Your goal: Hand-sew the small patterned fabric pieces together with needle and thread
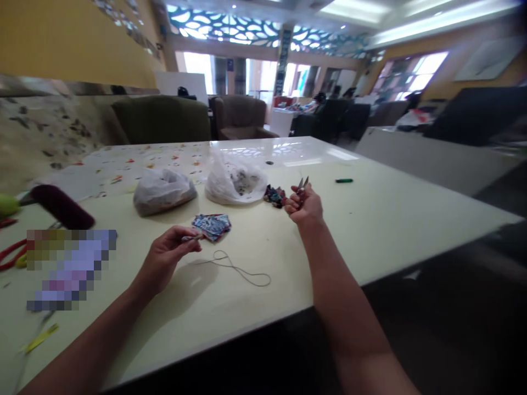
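My left hand point(164, 258) is closed in a pinch on a small piece of patterned cloth point(191, 238), held just above the white table. Beside its fingertips lies a small stack of blue and red patterned cloth pieces point(212, 226). A thin dark cord point(245, 270) curls in a loop on the table below and right of this hand. My right hand point(305, 207), raised farther right, is wrapped around small scissors point(303, 184) whose blades point up and stand slightly apart. Just left of it sits a crumpled dark, multicoloured cloth bundle point(274, 196).
Two white plastic bags point(164, 193) with contents stand mid-table. A green stick-like item point(344, 180) lies right. At left are a maroon cylinder point(63, 207), a red-handled tool point(12, 255), a blurred-out packet point(74, 271) and a yellow strip point(42, 338). Armchairs point(164, 119) stand behind.
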Demonstrator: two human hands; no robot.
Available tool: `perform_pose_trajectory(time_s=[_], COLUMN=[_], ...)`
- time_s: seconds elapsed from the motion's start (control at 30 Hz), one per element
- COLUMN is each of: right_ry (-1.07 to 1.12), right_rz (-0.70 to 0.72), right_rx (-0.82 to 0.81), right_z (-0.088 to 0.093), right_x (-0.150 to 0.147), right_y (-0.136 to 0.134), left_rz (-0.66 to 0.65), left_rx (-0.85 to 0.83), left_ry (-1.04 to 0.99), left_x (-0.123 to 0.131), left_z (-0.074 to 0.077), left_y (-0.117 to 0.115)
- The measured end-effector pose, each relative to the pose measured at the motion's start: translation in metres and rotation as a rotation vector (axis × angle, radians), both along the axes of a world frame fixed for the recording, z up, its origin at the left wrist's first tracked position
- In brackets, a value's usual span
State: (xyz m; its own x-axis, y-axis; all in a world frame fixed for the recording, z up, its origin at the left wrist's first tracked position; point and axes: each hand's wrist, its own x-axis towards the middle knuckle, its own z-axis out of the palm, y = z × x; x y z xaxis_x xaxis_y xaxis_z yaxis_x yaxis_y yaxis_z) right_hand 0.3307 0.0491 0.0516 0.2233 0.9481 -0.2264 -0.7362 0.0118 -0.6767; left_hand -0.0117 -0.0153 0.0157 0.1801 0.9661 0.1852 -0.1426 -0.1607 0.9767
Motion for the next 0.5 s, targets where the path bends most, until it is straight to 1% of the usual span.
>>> perform_pose_trajectory(time_s=[0.03, 0.1, 0.23, 0.37, 0.5], right_ry=[0.043, 0.082, 0.110, 0.100, 0.034], right_rz=[-0.013, -0.035, -0.055, -0.052, -0.003], right_rx=[-0.038, -0.055, -0.011, 0.041, 0.038], right_z=[-0.003, -0.008, -0.015, -0.014, -0.012], right_x=[0.006, 0.012, 0.007, 0.008, 0.008], right_y=[0.003, 0.008, 0.010, 0.010, 0.012], left_rz=[0.015, 0.028, 0.058, 0.095, 0.123], left_rx=[-0.016, -0.045, -0.066, -0.067, -0.100], left_ry=[-0.004, -0.006, 0.023, 0.035, 0.044], left_x=[0.000, -0.001, -0.002, -0.003, -0.002], left_z=[0.000, -0.002, -0.002, -0.002, -0.002], left_y=[0.001, 0.002, 0.004, 0.005, 0.005])
